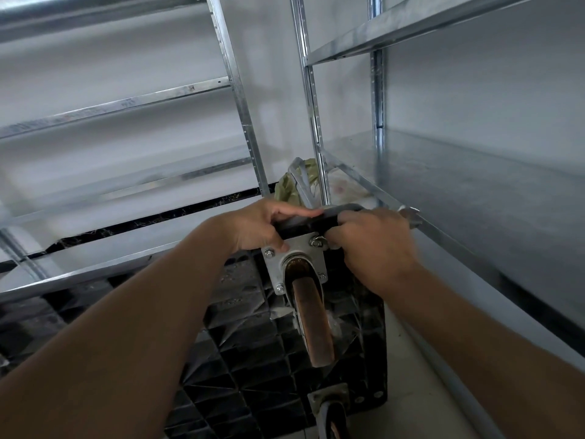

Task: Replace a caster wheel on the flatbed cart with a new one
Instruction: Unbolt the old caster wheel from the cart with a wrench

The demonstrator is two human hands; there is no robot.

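Caster wheel (311, 324), brown and worn, sits bolted by its plate (296, 264) to the cart (253, 359) tipped on its side between shelving racks (474, 185). Our left hand (259, 226) grips the cart's edge; our right hand (376, 239) curls around a wrench (410, 213) near the top bolt (316, 241). We should brace firmly and seat the wrench squarely before turning.
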